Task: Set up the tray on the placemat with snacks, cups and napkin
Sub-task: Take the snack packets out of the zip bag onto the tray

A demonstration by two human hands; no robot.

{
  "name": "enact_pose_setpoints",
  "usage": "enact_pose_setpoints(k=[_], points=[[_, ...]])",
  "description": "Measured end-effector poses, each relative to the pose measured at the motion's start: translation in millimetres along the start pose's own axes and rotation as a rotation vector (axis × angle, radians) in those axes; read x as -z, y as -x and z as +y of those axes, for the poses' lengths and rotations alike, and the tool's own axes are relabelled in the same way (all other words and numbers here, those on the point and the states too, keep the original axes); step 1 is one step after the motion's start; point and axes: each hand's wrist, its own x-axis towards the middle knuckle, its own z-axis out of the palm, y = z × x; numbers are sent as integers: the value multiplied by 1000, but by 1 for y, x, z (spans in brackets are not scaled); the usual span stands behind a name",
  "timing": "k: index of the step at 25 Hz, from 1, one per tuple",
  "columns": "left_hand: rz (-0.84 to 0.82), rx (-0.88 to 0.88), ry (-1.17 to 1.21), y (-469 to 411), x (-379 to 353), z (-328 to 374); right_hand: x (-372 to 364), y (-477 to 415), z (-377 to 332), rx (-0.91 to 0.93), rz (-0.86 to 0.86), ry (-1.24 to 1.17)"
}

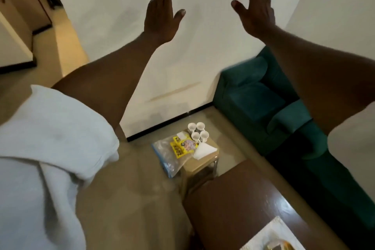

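Placemat (273,231) cropped at bottom frame edge.

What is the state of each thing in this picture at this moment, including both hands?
left hand: raised, open, holding nothing.
right hand: raised, open, holding nothing.
cups: four, upright, together on the small table.
snack packet: lying flat on the plastic bag.
plastic bag: lying on the small table, hanging over its edge.
napkin: lying flat beside the cups.
placemat: laid on the brown table, partly out of frame.
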Motion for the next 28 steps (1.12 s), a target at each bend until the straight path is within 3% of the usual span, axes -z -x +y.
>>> enact_pose_setpoints(k=[5, 11, 14, 17, 20, 24, 28], points=[[-255, 279, 17, 56, -135, -86, -184, 48, 11, -97, -354, -100], [-557, 608, 161, 181, -280, -159, -378, 166, 27, -236, -643, -145], [-642, 941, 367, 258, -335, -178, -440, 232, 32, -294, -754, -180], [-644, 1375, 558, 332, -377, -198, -493, 298, 39, -340, -876, -238], [-639, 1607, 680, 378, -408, -212, -532, 350, 38, -337, -992, -251], [-505, 1794, 919, 398, -437, -215, -560, 384, 30, -298, -1104, -257], [-493, 1815, 1198, 401, -459, -218, -578, 395, 25, -395, -1177, -280]])
